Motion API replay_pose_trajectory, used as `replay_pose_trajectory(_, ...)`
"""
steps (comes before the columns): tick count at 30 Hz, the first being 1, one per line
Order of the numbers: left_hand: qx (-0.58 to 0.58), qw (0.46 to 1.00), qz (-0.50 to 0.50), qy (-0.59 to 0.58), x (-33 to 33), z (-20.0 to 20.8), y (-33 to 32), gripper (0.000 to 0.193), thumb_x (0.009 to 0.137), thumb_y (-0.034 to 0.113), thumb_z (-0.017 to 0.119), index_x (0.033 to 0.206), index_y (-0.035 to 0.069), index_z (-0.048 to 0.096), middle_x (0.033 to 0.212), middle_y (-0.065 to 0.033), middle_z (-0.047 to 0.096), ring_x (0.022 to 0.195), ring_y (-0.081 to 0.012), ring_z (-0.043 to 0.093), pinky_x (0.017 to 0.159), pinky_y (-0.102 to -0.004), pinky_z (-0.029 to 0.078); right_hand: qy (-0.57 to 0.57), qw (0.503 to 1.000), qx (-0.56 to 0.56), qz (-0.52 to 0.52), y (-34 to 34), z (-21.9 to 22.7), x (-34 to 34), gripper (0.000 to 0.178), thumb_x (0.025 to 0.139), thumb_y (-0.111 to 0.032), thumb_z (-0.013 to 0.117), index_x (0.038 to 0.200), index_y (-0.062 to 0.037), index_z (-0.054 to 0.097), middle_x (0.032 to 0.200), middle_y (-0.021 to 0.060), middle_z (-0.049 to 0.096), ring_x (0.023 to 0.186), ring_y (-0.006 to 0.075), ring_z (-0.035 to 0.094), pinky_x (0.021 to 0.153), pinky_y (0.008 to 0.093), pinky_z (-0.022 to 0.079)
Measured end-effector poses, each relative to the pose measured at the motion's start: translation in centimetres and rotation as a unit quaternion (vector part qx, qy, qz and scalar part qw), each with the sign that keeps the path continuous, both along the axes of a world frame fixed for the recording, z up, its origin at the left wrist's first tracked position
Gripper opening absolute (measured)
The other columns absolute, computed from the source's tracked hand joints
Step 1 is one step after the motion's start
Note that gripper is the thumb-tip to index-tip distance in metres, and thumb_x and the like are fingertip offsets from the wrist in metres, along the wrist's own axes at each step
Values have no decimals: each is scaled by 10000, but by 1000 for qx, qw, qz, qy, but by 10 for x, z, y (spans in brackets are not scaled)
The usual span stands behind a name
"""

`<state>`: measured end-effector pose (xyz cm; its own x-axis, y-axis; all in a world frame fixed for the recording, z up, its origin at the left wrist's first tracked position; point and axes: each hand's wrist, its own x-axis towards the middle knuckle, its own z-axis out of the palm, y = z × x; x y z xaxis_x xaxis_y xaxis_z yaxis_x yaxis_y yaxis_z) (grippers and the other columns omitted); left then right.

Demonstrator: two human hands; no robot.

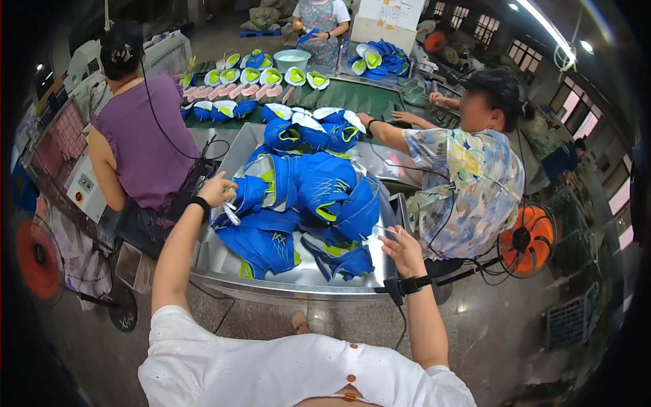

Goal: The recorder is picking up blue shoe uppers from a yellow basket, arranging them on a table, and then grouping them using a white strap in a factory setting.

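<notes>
My left hand is at the left side of a heap of blue shoe uppers, its fingers closed. A small white object shows just below those fingers; its kind is unclear, and what the fingertips grip is partly hidden. My right hand is raised over the right edge of the metal tray, fingers apart, with nothing clearly visible in them. The uppers have lime-green linings and pale crossed stitching. More of them, one blue upper among these, lie loose at the tray's near side.
A green conveyor belt beyond the tray carries rows of blue, white and lime parts, pink insole-shaped pieces and a basin. Co-workers sit left and right; another stands at the far end. Fans and trailing cables flank me.
</notes>
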<state>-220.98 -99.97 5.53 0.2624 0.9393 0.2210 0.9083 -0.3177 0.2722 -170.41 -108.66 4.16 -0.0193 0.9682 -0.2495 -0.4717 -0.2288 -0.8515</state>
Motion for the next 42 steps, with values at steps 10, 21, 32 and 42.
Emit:
replay_pose_trajectory(10,177,962,-160,-133,211,77,-172,612,607,140,716,1162,65,469,1200,-147,457,1089,-289,467,868,-358,428,-231,744,580,-238,-197,111,18,520,811,-140,500,1255,75,334,1218,190,436,1129,351,442,928,418,338)
replay_pose_trajectory(21,-99,668,-730,-102,551,6,-440,156,810,238,536,806,90,586,804,-61,590,706,-245,568,577,-360,460,-318,712,313,-543,-621,5,216,235,889,-217,424,1000,-16,474,905,94,547,796,178,576,658,271,483)
replay_pose_trajectory(32,-656,411,-439,-456,733,-3,-443,298,933,303,359,972,50,513,817,-61,585,637,-66,534,400,-140,309,-137,959,-138,-208,-588,-99,274,198,854,-151,465,884,-10,602,618,59,555,465,121,506,436,222,377)
replay_pose_trajectory(42,-596,481,-429,-479,953,-14,-359,152,882,186,496,926,55,560,841,-18,613,628,-31,529,435,-161,353,-319,870,-168,-337,-523,-74,538,231,856,-208,533,1014,-42,503,691,21,555,465,91,515,391,210,384)
